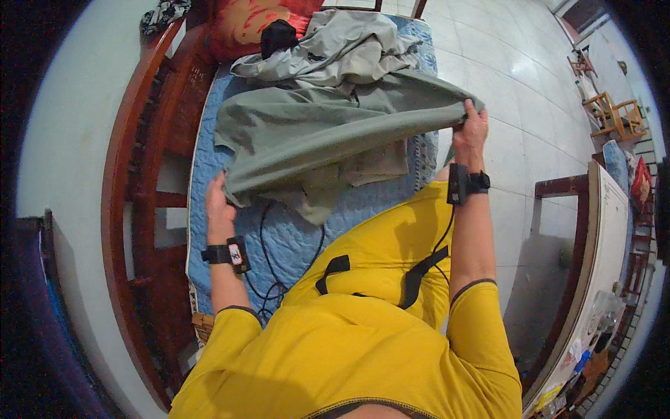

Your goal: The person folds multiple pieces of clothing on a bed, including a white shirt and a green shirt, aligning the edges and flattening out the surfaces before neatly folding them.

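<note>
A grey-green cloth garment [293, 131] is stretched between my two hands above a blue quilted pad [204, 225]. My left hand [220, 199] grips its near left corner. At the far right end, my right hand [472, 125] pinches the fabric with the thumb on top. Part of the cloth hangs below the stretched edge and touches the pad. Just beyond it lies a heap of light grey garments [345, 50], with a small black cloth item [278, 37] on its left side. Folds hide the garment's exact shape.
Dark wooden bench back [125, 188] runs along the left wall. A red patterned cushion [246, 26] sits at the far end. Black cable [261, 262] loops on the pad near my lap. To the right are the tiled floor [502, 94] and a table [581, 251] bearing small items.
</note>
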A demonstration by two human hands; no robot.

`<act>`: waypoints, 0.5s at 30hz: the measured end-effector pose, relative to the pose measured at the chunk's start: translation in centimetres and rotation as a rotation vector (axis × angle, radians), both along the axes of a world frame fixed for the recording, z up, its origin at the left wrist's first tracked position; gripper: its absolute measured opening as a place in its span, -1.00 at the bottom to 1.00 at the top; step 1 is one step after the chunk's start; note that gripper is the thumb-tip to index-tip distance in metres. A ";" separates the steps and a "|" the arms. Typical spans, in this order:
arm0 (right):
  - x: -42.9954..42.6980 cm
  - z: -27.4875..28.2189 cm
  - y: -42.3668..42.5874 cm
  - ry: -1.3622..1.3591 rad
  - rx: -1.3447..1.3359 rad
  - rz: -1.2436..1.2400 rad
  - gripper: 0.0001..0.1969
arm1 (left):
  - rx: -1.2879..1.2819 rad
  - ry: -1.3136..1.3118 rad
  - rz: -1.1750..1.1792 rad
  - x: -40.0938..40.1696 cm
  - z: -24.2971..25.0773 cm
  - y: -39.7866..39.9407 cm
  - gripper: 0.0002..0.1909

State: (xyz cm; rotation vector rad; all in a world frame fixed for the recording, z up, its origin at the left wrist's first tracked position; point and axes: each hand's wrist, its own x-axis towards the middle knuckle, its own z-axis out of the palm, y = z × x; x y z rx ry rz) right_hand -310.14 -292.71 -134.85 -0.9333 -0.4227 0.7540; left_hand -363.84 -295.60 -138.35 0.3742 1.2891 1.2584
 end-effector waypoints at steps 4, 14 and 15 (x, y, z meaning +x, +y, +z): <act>-1.2 4.4 -6.1 0.096 -0.033 -0.066 -0.77 | 0.146 0.332 0.038 0.5 6.9 -1.6 -0.69; 3.6 -8.5 -17.4 -0.134 -0.395 0.242 -0.72 | -0.288 0.217 -0.245 -0.4 6.9 -9.1 -0.42; 3.7 -8.3 -17.8 -0.349 -0.395 0.292 -0.72 | -0.284 0.215 -0.256 -0.1 7.4 -10.2 -0.42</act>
